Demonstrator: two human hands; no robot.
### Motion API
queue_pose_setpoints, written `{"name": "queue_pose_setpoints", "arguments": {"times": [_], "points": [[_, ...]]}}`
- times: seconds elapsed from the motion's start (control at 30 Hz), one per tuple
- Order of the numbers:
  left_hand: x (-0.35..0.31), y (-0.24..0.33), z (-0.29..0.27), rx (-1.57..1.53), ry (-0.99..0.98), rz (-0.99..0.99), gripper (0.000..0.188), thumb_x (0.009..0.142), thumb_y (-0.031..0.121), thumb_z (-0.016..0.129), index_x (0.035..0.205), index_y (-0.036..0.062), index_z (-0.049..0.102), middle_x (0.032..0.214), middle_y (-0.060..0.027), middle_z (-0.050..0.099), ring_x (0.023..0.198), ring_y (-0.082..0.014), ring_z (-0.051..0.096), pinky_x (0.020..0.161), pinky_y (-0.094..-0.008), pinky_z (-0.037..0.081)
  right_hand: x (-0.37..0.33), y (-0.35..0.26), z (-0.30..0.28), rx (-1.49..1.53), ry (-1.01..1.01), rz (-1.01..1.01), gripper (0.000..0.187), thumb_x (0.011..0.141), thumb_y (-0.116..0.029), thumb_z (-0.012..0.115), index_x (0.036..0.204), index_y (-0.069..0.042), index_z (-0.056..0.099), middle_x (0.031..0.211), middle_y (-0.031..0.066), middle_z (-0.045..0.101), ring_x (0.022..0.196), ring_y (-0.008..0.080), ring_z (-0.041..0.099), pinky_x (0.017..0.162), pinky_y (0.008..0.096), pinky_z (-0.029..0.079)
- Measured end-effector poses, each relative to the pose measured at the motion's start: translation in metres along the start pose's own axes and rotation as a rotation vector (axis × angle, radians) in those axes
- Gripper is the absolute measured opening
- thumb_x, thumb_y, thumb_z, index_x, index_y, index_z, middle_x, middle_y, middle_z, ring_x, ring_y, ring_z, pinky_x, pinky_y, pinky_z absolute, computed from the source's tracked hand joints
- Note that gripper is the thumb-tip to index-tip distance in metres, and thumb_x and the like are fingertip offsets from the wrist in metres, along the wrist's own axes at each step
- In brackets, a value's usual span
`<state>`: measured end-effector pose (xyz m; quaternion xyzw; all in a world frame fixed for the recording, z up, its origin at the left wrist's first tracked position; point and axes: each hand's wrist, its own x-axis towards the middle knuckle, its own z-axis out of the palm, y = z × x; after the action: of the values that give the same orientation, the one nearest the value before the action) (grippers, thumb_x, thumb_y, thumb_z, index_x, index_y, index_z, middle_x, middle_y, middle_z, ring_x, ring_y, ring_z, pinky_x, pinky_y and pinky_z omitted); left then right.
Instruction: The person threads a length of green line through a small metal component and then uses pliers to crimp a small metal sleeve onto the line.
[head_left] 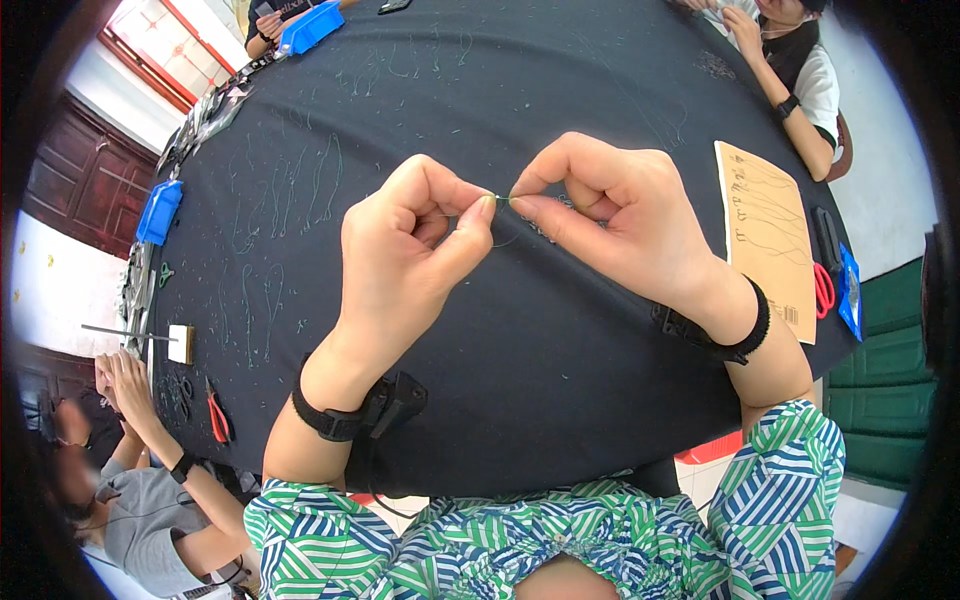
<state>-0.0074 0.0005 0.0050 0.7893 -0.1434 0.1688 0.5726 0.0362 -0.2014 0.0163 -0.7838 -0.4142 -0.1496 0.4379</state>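
Both hands are raised over the black tablecloth [560, 390], fingertips nearly meeting. A thin green thread [502, 198] spans the small gap between them. My left hand [415, 230] pinches it between thumb and index finger. From the other side, my right hand [625, 220] pinches the thread in the same way, its other fingers curled. A faint loop of the thread seems to hang just below the fingertips. Whether a knot sits in the short stretch is too small to tell.
Several looped green threads [275, 190] lie at the left and far side. Brown paper [768, 240] with thread samples and red-handled scissors [823, 290] lie right. Red-handled pliers [218, 415], a white block [181, 344] and a blue tray [160, 212] line the left. Co-workers sit around the table.
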Motion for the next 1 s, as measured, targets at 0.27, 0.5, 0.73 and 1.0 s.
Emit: {"name": "queue_pose_setpoints", "arguments": {"times": [0.27,0.5,0.73,1.0], "points": [[0.000,0.001,0.000,0.032,0.000,0.022,0.009,0.082,0.001,0.070,0.080,0.0016,0.061,0.064,0.0057,0.056,0.054,0.0024,0.035,0.047,-0.0171,0.028,0.000,-0.006,0.000,-0.137,0.029,-0.178,0.012,0.080,-0.012,0.070,0.088,-0.010,0.061,0.067,0.0066,0.060,0.055,0.0212,0.059,0.051,0.0321,0.045],[-0.002,0.009,0.002,0.236,-0.076,0.101,0.012,0.079,-0.001,0.072,0.080,0.0009,0.060,0.064,0.0024,0.057,0.055,-0.0005,0.039,0.048,-0.0193,0.032,0.004,0.005,-0.002,-0.146,0.037,-0.253,0.014,0.078,-0.008,0.072,0.089,-0.008,0.064,0.066,0.0043,0.054,0.055,0.0171,0.050,0.051,0.0298,0.039],[-0.003,0.004,-0.001,0.243,-0.126,0.148,0.009,0.086,0.002,0.069,0.082,0.0025,0.061,0.068,0.0030,0.062,0.054,0.0036,0.037,0.047,-0.0156,0.027,0.005,0.006,-0.006,0.155,-0.084,0.037,0.009,0.085,-0.008,0.071,0.091,-0.003,0.066,0.056,-0.0060,0.033,0.052,0.0023,0.029,0.049,0.0226,0.025],[-0.003,0.007,0.001,0.244,-0.098,0.147,0.012,0.078,0.000,0.072,0.080,0.0021,0.060,0.062,0.0018,0.054,0.052,-0.0022,0.039,0.047,-0.0210,0.032,0.004,0.011,-0.002,0.466,-0.200,0.264,0.014,0.092,-0.016,0.067,0.093,-0.003,0.065,0.061,-0.0098,0.041,0.056,-0.0004,0.034,0.051,0.0198,0.026]]}}
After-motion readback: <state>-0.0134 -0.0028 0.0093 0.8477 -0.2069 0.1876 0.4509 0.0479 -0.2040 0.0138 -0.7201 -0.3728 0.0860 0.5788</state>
